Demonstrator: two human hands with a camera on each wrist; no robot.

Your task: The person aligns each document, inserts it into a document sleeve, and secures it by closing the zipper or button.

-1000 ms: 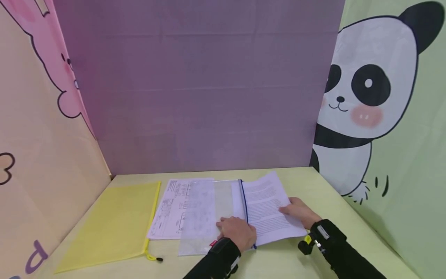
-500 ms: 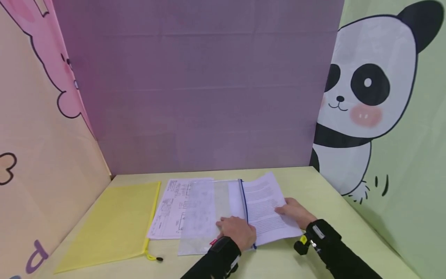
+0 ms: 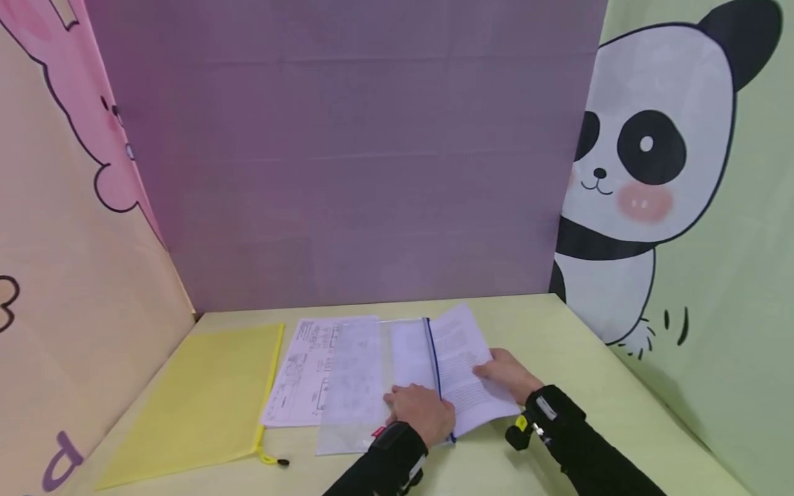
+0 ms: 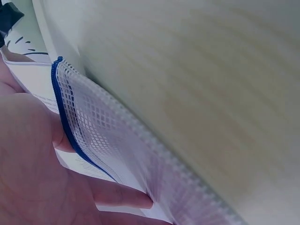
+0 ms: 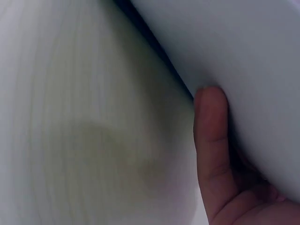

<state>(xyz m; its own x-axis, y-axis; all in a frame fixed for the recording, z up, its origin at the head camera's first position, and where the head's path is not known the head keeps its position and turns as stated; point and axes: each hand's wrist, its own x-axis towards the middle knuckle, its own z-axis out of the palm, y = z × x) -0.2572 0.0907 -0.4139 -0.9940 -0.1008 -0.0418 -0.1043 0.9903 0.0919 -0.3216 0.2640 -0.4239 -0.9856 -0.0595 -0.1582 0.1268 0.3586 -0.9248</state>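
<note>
A clear mesh zipper pouch (image 3: 350, 434) with a blue zipper edge (image 3: 433, 348) lies mid-table. My left hand (image 3: 423, 412) grips it by its open side, with the thumb at the blue edge in the left wrist view, where the mesh (image 4: 101, 115) shows close up. Printed paper sheets (image 3: 468, 368) lie partly inside the pouch, and their right part sticks out past the zipper. My right hand (image 3: 507, 375) pinches these sheets at their right edge. From the right wrist, one finger (image 5: 213, 126) shows against the paper's underside, which is raised off the table.
Another printed sheet (image 3: 298, 375) lies left of the pouch, partly under it. Further left is a flat yellow zipper pouch (image 3: 198, 406) with a cord pull (image 3: 276, 460). A purple panel (image 3: 372, 172) closes off the table's back, and a panda-printed wall (image 3: 645, 207) stands at the right.
My right hand has moved left with the sheets, and more of their length is now inside the clear pouch. The left hand has stayed in place on the pouch.
</note>
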